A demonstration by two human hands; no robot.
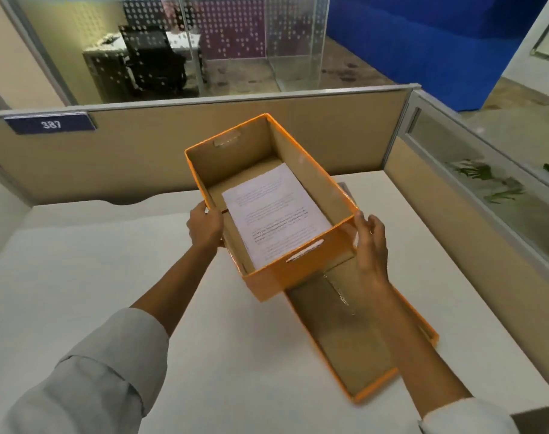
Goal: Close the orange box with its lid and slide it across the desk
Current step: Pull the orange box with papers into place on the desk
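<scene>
The orange box (293,272) is open, tilted and lifted above the desk, with white printed papers (274,211) lying inside. My left hand (204,225) grips its left wall near the front corner. My right hand (371,242) rests against its right front corner, fingers spread along the side. The orange lid (345,343) lies upside down on the white desk (94,277) under and in front of the box, its brown inside facing up. My right forearm crosses over the lid.
Beige partition panels (173,151) wall the desk at the back and on the right, with a blue number plate (50,123) at the back left. Beyond the right partition lies a glass shelf with green leaves (498,189).
</scene>
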